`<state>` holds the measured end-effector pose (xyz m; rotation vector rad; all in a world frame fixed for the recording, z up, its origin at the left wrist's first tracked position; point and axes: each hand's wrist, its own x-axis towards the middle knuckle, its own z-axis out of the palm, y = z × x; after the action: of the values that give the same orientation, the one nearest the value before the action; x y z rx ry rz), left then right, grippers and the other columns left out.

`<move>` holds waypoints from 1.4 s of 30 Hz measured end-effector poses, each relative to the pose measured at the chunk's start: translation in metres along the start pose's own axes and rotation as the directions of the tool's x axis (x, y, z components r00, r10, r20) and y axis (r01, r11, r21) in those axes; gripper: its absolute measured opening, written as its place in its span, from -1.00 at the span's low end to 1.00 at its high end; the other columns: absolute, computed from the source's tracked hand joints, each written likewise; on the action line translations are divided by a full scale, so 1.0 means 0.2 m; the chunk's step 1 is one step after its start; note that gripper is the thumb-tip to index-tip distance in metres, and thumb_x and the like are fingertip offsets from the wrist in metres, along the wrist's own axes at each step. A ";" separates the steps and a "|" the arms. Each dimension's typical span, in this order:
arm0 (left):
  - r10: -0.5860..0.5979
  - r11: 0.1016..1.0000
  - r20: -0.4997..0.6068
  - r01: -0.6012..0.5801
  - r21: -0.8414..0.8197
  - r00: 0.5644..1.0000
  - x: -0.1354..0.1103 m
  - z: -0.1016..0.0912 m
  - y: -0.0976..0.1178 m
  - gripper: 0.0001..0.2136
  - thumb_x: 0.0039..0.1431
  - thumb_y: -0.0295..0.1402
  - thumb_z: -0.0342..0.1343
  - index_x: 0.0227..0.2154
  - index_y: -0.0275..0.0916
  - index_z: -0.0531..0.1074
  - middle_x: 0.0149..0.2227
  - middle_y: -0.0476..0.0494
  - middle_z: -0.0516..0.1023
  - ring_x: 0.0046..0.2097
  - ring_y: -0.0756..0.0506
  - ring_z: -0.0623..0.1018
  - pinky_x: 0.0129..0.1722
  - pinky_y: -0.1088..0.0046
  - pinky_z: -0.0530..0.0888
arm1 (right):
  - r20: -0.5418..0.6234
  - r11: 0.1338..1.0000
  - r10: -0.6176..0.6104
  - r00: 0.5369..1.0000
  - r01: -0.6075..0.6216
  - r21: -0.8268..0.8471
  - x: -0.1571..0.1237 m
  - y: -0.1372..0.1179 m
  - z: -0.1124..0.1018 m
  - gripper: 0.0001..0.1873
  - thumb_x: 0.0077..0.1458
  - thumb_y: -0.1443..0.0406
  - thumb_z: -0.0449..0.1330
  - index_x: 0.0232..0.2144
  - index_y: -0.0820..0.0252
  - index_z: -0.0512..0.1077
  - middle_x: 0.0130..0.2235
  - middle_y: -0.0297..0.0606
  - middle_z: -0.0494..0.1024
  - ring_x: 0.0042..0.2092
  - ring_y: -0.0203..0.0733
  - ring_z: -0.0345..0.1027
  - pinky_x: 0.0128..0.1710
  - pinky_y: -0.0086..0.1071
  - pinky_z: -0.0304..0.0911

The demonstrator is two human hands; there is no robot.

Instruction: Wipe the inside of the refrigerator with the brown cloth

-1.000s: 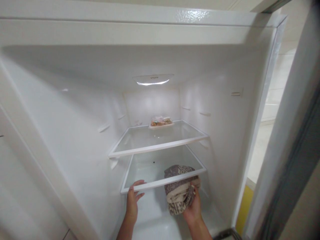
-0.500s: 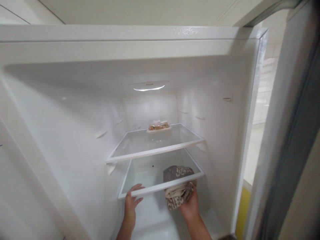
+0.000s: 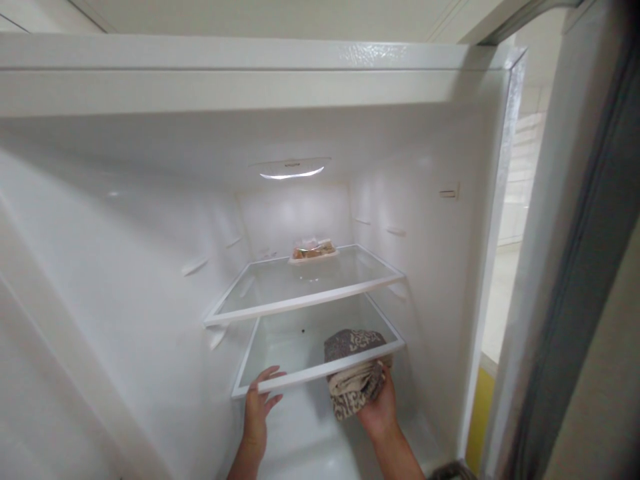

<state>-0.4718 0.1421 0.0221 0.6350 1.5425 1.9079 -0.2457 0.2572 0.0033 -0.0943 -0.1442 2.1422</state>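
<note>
My left hand (image 3: pixel 257 407) is closed on the left front corner of the lower glass shelf (image 3: pixel 295 383), fingers over the white rim and thumb beneath. Around a folded grey and beige patterned cloth (image 3: pixel 353 390), my right hand (image 3: pixel 381 408) is closed near the shelf's right front. Part of the cloth shows through the glass, seemingly against the shelf's underside, and the rest hangs below the rim. Some of the right fingers are hidden by the cloth.
An upper glass shelf (image 3: pixel 305 305) sits above, bearing a wrapped tray of food (image 3: pixel 314 251) at the back. White fridge walls (image 3: pixel 430 267) with shelf ledges close in on both sides. The open door (image 3: pixel 555 267) stands at right. A small dark speck lies behind the lower shelf.
The view has shifted slightly, so the fridge appears a little further left and up. Both hands keep their holds on the shelf and the cloth.
</note>
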 end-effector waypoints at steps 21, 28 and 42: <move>0.015 0.998 -0.031 -0.017 -0.061 0.999 -0.01 0.02 -0.04 -0.41 -0.15 0.28 0.09 -0.32 -0.18 0.45 -0.20 -0.29 0.66 -0.05 -0.31 0.58 -0.26 0.27 0.51 | -0.038 0.996 0.074 0.997 -0.072 0.046 0.11 0.22 0.15 -0.50 -0.06 -0.02 0.28 -0.10 0.08 0.59 -0.10 -0.17 0.68 0.06 0.03 0.49 0.19 0.11 0.25; -0.050 0.988 -0.141 0.028 -0.154 0.989 0.02 0.01 -0.12 -0.48 -0.13 0.20 0.08 -0.29 -0.13 0.48 -0.27 -0.18 0.65 -0.01 -0.37 0.59 -0.08 0.06 0.57 | 0.005 0.971 0.237 0.972 -0.237 0.040 0.19 0.60 0.21 -0.47 -0.05 -0.09 0.23 -0.17 0.13 0.58 -0.20 -0.16 0.69 0.00 0.06 0.52 0.10 0.10 0.33; -0.122 0.965 -0.285 0.047 -0.259 0.951 0.04 0.02 -0.15 -0.50 0.02 0.06 0.03 -0.12 -0.19 0.53 -0.22 -0.22 0.70 0.06 -0.35 0.60 0.07 0.04 0.55 | -0.062 0.941 0.332 0.941 -0.326 0.085 0.17 0.76 0.25 -0.51 -0.07 -0.05 0.22 -0.21 0.15 0.58 -0.26 -0.17 0.70 0.00 0.08 0.52 0.07 0.10 0.36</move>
<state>-0.4687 0.1550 -0.0069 0.1710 1.4426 2.1592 -0.3960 0.2013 0.0303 -0.1662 -0.0042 2.4721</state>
